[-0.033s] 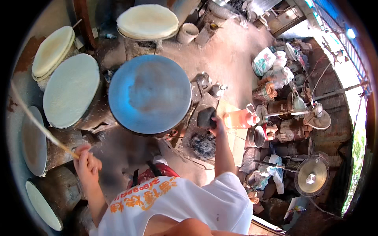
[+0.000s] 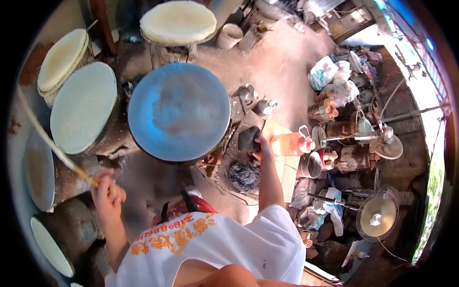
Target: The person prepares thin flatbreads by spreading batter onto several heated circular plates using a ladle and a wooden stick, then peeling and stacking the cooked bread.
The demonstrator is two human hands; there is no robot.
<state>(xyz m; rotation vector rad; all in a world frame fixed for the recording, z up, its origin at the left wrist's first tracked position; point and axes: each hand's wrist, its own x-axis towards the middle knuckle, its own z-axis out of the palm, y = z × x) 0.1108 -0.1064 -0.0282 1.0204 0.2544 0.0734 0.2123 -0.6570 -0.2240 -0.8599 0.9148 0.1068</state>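
Closed fingers of my left hand [image 2: 108,193] grip the lower end of a long thin wooden stick [image 2: 57,152], which slants up to the left. My right arm is stretched forward, and my right hand [image 2: 261,148] holds a dark, blocky pad [image 2: 248,139] by its right side. Its material I cannot make out. Beneath that pad is a low stand with a dark grey, ash-like clump [image 2: 244,175] near my wrist. A large round griddle [image 2: 205,103] with a bluish sheen and a brownish middle lies between and beyond my hands.
Round griddles bearing pale flatbread stacks [image 2: 178,23] or a pale sheet [image 2: 83,107] stand left and behind. An orange-pink jug [image 2: 289,144], a metal pot [image 2: 311,165] and kettles [image 2: 264,106] stand right. Fans [image 2: 377,213], bags [image 2: 322,72] and clutter line the right side.
The view has shifted slightly, and the griddles sit a little higher and further left. Both hands keep their holds on the stick and the dark pad.
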